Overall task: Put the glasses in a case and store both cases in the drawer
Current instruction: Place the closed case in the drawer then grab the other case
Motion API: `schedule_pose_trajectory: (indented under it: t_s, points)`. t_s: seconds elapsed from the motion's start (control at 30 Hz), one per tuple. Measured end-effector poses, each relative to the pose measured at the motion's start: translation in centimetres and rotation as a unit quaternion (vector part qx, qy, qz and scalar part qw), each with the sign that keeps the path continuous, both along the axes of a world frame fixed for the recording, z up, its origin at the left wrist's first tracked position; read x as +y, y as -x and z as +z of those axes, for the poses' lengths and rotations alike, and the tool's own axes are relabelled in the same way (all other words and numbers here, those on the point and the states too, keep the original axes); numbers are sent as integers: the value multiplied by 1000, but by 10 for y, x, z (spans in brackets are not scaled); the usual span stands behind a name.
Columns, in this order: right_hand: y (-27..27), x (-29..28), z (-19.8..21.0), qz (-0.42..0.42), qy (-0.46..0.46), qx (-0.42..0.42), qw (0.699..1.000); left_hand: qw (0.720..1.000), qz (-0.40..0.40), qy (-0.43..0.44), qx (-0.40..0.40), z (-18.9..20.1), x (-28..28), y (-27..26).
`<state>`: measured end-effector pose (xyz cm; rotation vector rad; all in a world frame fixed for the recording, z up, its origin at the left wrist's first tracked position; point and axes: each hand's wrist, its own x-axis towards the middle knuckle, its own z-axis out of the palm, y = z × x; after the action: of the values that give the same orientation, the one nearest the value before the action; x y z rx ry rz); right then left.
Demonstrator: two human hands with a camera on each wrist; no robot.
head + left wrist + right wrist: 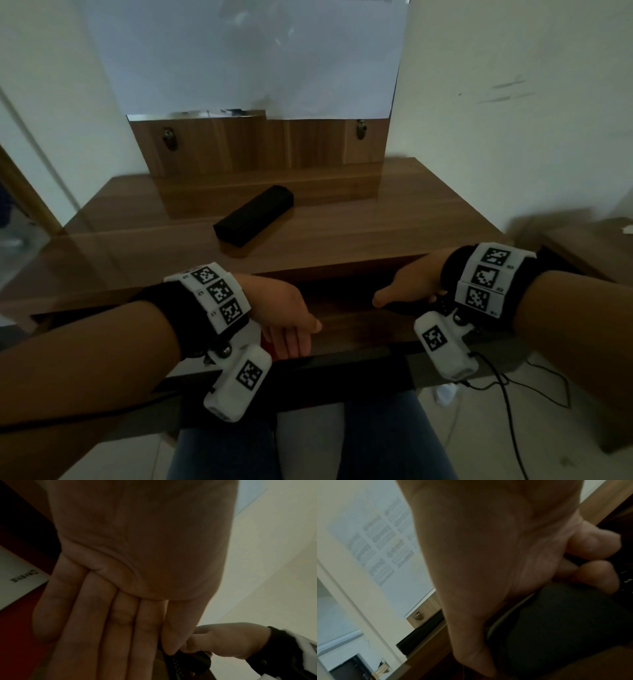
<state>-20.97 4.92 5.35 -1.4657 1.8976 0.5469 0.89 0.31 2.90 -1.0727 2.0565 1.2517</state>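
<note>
Hands are both low at the front edge of the wooden desk point(342, 236), over the pulled-out drawer point(352, 329).

Left hand point(287, 318): fingers point(102, 628) straight and pressed together side by side, thumb lying along the forefinger. Nothing is gripped. In the head view the fingertips reach down past the drawer's front edge. In the left wrist view a red surface point(20, 635) with a white printed label point(18, 578) lies just beside the little finger; whether the fingers touch it cannot be told.

Right hand point(411, 284): fingers point(597, 573) curled round a dark glasses case point(565, 622), thumb extended along its near side. The case sits under the palm, at or just inside the drawer opening; whether it rests on the drawer floor cannot be told. The left wrist view shows the same hand closed on the dark item just beyond the left thumb tip.

Second case point(254, 215): black, oblong, closed, lying flat and angled on the desk top, well beyond both sets of fingertips, near the base of the paper-covered mirror point(246, 58).

Glasses themselves: not visible in any view.

Black cable point(534, 387) trails from the right wrist unit to the floor.
</note>
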Motion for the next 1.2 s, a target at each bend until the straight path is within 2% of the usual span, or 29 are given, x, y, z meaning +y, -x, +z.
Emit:
schedule_pose_trajectory:
  t_s: [0.13, 0.33, 0.57, 0.63, 0.8, 0.97, 1.1, 1.2]
  points:
    - [-5, 0, -3, 32, -42, 15, 998, 1000, 15, -19, 13, -5, 0, -4]
    - [-11, 1, -7, 33, -85, 22, 996, 997, 28, -73, 24, -8, 2, -6]
    - [-11, -2, -23, 78, -114, 89, 986, 992, -42, -114, 28, -14, 22, 1]
    - [-8, -2, -32, 83, -107, 105, 985, 994, -37, -90, 56, -13, 22, 4]
    - [-8, 4, -47, 85, -112, 112, 984, 992, 6, 35, 118, -2, 2, 6]
    - [-4, 3, -50, 89, -122, 109, 983, 982, 34, 101, 159, 8, -8, 6]
    - [-3, 2, -50, 80, -143, 103, 981, 973, 21, 160, 166, 8, -10, 5]
    - [-4, 1, -38, 94, -111, 102, 984, 956, 11, 233, 179, 13, -11, 2]
